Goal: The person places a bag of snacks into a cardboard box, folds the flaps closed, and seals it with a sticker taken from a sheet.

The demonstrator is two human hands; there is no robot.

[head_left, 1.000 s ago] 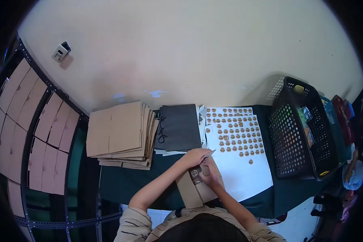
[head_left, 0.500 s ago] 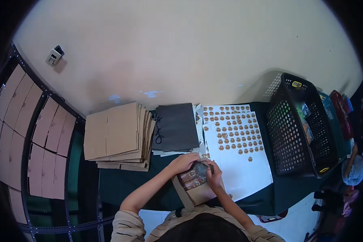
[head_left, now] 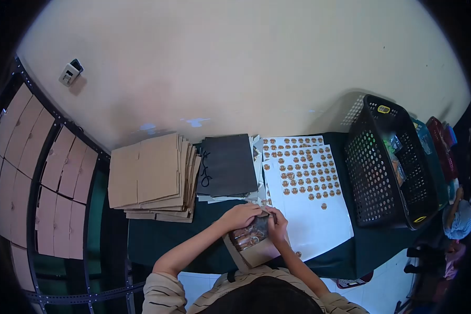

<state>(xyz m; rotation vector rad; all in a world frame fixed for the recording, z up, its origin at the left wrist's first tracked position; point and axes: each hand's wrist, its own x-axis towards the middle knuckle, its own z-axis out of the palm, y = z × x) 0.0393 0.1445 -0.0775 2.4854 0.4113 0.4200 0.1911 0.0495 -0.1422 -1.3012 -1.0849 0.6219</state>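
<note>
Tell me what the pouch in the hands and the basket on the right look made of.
Pouch: seemingly brown kraft paper, matte, with a glossy clear window that shows its contents. Basket: black, likely moulded plastic, walls pierced by regular holes.

We cannot read the print on the small stickers (head_left: 303,172); they are too small. Our left hand (head_left: 242,215) and right hand (head_left: 277,226) cover the top of the clear packet (head_left: 247,235), and its contents blur together. The black basket (head_left: 374,178) hides most of what lies inside it. The flat cartons (head_left: 31,172) at left run off into the dark lens edge.
</note>
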